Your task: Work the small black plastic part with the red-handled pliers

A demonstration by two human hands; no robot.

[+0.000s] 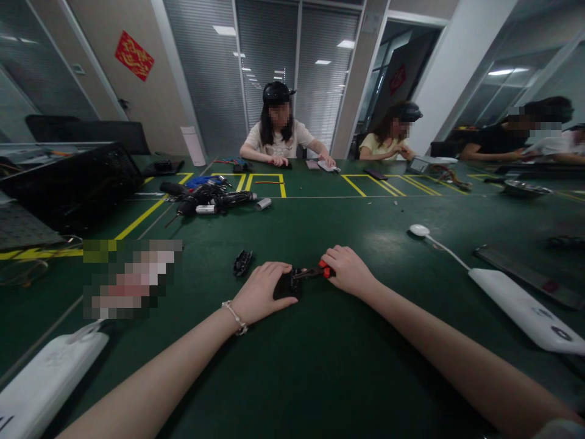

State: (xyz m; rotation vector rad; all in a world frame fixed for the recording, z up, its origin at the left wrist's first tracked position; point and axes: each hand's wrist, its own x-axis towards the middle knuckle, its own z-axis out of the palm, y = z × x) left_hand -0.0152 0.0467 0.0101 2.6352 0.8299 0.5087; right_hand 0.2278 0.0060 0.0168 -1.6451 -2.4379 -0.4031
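Note:
My left hand (261,292), with a bracelet on its wrist, grips a small black part (287,285) on the green table between thumb and fingers. Closed around red-and-black handles, my right hand (348,268) holds pliers (311,272). Their dark jaws point left and meet the near side of the black part; whether they pinch anything there is too small to tell. Just left of my left hand lies another black piece (243,262), apart from both hands.
Tools and cables (210,196) lie in a heap at the left, near a black computer case (73,186). White power banks lie at the left (55,372) and right (521,308), with a white cable (450,251). Several people sit across the table (347,360).

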